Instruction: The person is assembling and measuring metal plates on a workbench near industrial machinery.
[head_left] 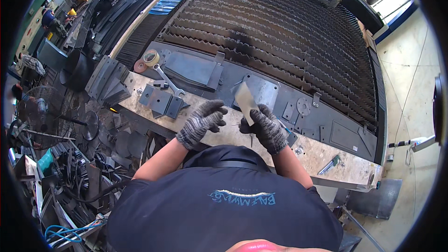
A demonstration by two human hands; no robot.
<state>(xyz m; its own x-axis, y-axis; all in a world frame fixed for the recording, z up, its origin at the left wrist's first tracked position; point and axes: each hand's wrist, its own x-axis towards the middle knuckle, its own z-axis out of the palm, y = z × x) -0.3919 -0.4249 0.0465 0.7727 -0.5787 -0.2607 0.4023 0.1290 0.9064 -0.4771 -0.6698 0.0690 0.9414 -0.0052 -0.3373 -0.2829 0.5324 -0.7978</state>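
Both my hands wear grey knit work gloves and are raised over the near edge of the machine bed. My right hand (266,128) is closed on the lower end of a flat, shiny metal plate (244,99), which stands tilted up from my fingers. To its left, my left hand (201,122) holds nothing; its fingers are loosely bent and apart, turned toward the plate without touching it. Beyond the held plate lies a square silvery plate (261,94) with holes. Nearest to my left hand are dark steel blocks with holes (161,101) and a wrench (168,80).
A tape roll (150,58) and a reddish disc (140,66) lie by the wrench. Flat steel parts (303,106) are spread to the right. Beyond rise rows of jagged slats (280,28). A fan (42,112) and scrap metal (84,172) stand at left; two people work in the far left.
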